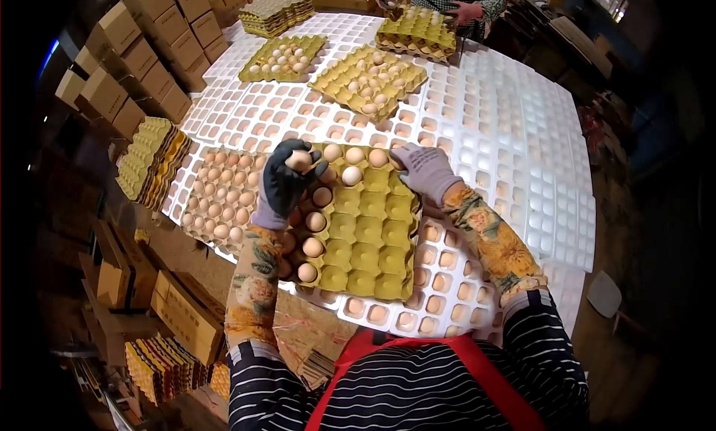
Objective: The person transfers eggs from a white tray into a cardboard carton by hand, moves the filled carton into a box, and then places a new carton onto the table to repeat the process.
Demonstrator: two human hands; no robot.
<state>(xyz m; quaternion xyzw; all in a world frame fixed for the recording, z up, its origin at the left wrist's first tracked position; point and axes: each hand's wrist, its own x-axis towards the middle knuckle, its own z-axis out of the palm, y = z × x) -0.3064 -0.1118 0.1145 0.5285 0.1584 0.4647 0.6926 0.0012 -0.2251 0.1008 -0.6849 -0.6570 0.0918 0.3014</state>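
One egg (299,160) gripped in L hand (283,182), by pt-filled tray (372,230)
R hand (428,171) at tray's far R corner; can't tell if gripping.

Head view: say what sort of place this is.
Probably an egg-packing workshop: eggs in a part-filled yellow tray, white pocketed trays around it, and stacked cardboard boxes suggest it.

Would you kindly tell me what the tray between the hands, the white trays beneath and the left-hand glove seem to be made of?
Tray: probably moulded paper pulp, matt, judging by its dull, rounded cups.
White trays: likely plastic or foam; smooth, with bright sheen at the right.
Left-hand glove: apparently greyish knit at the cuff, with dark, perhaps rubbery coating over the fingers.
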